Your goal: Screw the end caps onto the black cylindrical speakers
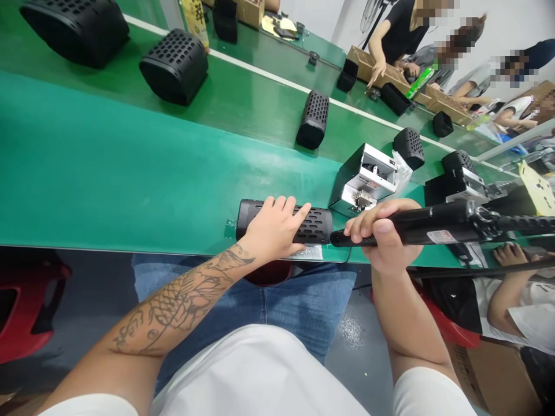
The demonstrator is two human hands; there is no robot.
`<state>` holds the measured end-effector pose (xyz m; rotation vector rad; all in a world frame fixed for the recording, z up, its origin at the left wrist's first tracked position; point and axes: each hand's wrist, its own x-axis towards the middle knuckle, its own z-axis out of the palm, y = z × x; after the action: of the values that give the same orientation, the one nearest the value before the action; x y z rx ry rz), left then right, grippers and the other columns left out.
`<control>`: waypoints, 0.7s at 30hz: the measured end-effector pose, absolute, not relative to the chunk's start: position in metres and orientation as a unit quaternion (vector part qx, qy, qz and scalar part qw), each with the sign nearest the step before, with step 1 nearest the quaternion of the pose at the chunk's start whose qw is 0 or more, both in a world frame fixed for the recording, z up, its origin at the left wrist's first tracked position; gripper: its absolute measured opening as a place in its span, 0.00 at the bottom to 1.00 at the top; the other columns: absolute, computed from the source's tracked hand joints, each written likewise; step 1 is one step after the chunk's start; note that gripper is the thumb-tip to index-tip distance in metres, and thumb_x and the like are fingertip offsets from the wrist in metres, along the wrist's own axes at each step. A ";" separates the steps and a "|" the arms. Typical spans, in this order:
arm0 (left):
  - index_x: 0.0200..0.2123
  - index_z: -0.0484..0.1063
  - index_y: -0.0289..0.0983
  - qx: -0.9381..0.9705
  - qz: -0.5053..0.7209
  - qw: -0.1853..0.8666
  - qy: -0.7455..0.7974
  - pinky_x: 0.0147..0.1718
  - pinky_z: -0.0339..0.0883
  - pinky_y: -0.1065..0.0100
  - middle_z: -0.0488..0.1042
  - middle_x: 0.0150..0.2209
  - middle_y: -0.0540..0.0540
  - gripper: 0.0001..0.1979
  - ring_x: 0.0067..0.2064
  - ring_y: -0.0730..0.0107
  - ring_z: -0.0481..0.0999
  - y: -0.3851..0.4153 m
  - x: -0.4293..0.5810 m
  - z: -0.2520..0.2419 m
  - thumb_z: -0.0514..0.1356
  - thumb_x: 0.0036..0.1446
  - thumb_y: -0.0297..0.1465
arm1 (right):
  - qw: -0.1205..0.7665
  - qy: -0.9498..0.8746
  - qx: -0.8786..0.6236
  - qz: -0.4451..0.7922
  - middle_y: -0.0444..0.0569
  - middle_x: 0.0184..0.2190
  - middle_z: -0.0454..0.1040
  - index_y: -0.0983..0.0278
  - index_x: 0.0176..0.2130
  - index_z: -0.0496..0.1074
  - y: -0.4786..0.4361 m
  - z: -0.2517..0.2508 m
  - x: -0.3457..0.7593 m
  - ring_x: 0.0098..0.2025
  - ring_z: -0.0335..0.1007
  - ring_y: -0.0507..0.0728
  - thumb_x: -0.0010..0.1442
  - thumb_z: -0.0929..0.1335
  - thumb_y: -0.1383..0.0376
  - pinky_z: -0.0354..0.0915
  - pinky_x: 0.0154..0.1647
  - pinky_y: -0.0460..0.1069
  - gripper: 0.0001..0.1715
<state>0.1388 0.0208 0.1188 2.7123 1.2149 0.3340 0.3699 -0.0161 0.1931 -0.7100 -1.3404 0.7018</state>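
Two hands busy: my left hand point(275, 222) lies flat, fingers spread, on the black perforated casing point(316, 225) at the near edge of the green bench point(108, 173), pinning it against rolling. My right hand point(384, 234) wraps tight around the electric screwdriver point(433, 228), tip at the casing's end. Screw feeder box point(364, 179) sits just behind, within reach.

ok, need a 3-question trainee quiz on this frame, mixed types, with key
1. True or false: the left hand rests on top of the black perforated housing at the table's near edge.
2. What does the right hand grip? A) black electric screwdriver B) cardboard box C) green bottle
3. Fill in: the screwdriver tip points at the housing's right ____.

Key: 1 true; 2 A; 3 end.
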 end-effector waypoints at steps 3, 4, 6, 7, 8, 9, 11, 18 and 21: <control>0.88 0.74 0.30 0.909 0.097 0.064 0.401 0.69 0.69 0.37 0.83 0.68 0.20 0.55 0.66 0.22 0.81 0.020 0.139 0.121 0.83 0.70 0.53 | 0.666 -0.597 -0.313 0.320 0.33 0.21 0.77 0.54 0.39 0.78 -0.014 0.191 0.371 0.15 0.70 0.53 0.72 0.88 0.49 0.79 0.22 0.51 0.24; 0.88 0.73 0.30 0.910 0.093 0.060 0.400 0.69 0.69 0.37 0.83 0.69 0.19 0.55 0.66 0.22 0.81 0.019 0.140 0.123 0.82 0.71 0.53 | 0.664 -0.596 -0.313 0.324 0.33 0.21 0.77 0.54 0.38 0.78 -0.014 0.191 0.371 0.15 0.70 0.53 0.72 0.89 0.50 0.80 0.22 0.51 0.24; 0.89 0.72 0.29 0.911 0.083 0.056 0.400 0.68 0.68 0.38 0.83 0.69 0.19 0.55 0.67 0.23 0.81 0.018 0.140 0.127 0.81 0.73 0.53 | 0.661 -0.593 -0.315 0.335 0.34 0.21 0.77 0.55 0.37 0.78 -0.015 0.191 0.371 0.16 0.71 0.52 0.71 0.89 0.53 0.81 0.23 0.51 0.24; 0.89 0.71 0.29 0.911 0.076 0.054 0.401 0.68 0.68 0.39 0.83 0.69 0.19 0.55 0.67 0.23 0.81 0.017 0.140 0.129 0.80 0.74 0.54 | 0.657 -0.592 -0.316 0.342 0.34 0.21 0.77 0.55 0.37 0.78 -0.015 0.190 0.371 0.17 0.72 0.52 0.71 0.89 0.54 0.82 0.24 0.50 0.24; 0.90 0.70 0.28 0.911 0.068 0.052 0.403 0.69 0.68 0.39 0.83 0.70 0.19 0.55 0.68 0.23 0.81 0.017 0.141 0.131 0.80 0.75 0.53 | 0.654 -0.590 -0.319 0.350 0.34 0.22 0.77 0.55 0.37 0.78 -0.014 0.189 0.371 0.17 0.72 0.52 0.71 0.89 0.54 0.82 0.25 0.50 0.24; 0.90 0.70 0.28 0.911 0.059 0.050 0.405 0.69 0.67 0.40 0.82 0.70 0.19 0.54 0.68 0.24 0.81 0.016 0.141 0.132 0.79 0.76 0.53 | 0.650 -0.588 -0.323 0.356 0.34 0.22 0.77 0.55 0.38 0.78 -0.014 0.188 0.371 0.18 0.73 0.52 0.71 0.89 0.54 0.82 0.26 0.50 0.24; 0.91 0.69 0.28 0.911 0.047 0.047 0.408 0.68 0.67 0.41 0.82 0.70 0.19 0.54 0.68 0.25 0.81 0.015 0.142 0.135 0.78 0.77 0.53 | 0.644 -0.587 -0.330 0.364 0.34 0.22 0.77 0.55 0.39 0.78 -0.013 0.186 0.371 0.18 0.72 0.52 0.71 0.90 0.53 0.82 0.27 0.50 0.25; 0.91 0.69 0.29 0.909 0.047 0.055 0.410 0.70 0.66 0.40 0.82 0.72 0.18 0.54 0.71 0.23 0.80 0.015 0.144 0.137 0.78 0.76 0.53 | 0.614 -0.599 -0.357 0.368 0.33 0.21 0.75 0.55 0.37 0.73 -0.016 0.187 0.372 0.17 0.68 0.51 0.67 0.92 0.48 0.81 0.27 0.50 0.33; 0.91 0.68 0.28 0.909 0.038 0.055 0.410 0.71 0.66 0.37 0.82 0.73 0.17 0.54 0.71 0.21 0.80 0.014 0.145 0.138 0.78 0.77 0.53 | 0.614 -0.602 -0.340 0.379 0.34 0.20 0.75 0.56 0.35 0.74 -0.016 0.189 0.372 0.17 0.69 0.50 0.68 0.91 0.51 0.81 0.27 0.49 0.32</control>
<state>0.1453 0.0143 0.1377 2.7613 1.2456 0.1163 0.3719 -0.0165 0.1891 -0.7844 -1.3880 0.8742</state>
